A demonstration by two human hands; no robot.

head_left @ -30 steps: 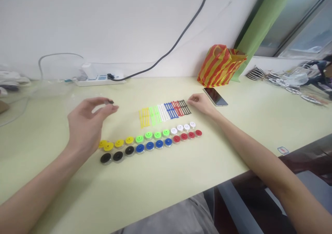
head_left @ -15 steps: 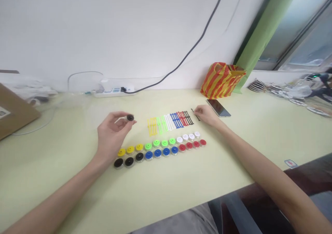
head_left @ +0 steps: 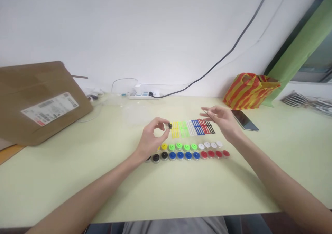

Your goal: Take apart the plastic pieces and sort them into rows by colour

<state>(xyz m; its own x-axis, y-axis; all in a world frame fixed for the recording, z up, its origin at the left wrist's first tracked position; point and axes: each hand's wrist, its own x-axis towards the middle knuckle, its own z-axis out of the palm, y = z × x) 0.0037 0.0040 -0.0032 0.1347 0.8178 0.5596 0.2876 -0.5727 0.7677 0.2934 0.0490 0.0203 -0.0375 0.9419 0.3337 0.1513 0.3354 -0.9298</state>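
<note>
Plastic discs (head_left: 188, 155) in colour rows, slotted strips (head_left: 193, 127) behind, cardboard parcel (head_left: 44, 102) far left.
Left hand (head_left: 150, 137) overlaps the rows, pinching small black disc (head_left: 170, 125); right hand (head_left: 223, 121) pinches thin black strip (head_left: 208, 113).

black plastic disc (head_left: 170, 125): pinched, raised | thin black strip (head_left: 209, 114): pinched, raised

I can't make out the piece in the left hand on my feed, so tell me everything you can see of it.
The small black piece is pinched between the thumb and fingertips of the left hand, and only those fingers touch it. It is held in the air above the table, just left of the yellow plastic strips. It looks like dark plastic and roughly round, but it is too small here to show finer parts.
</note>
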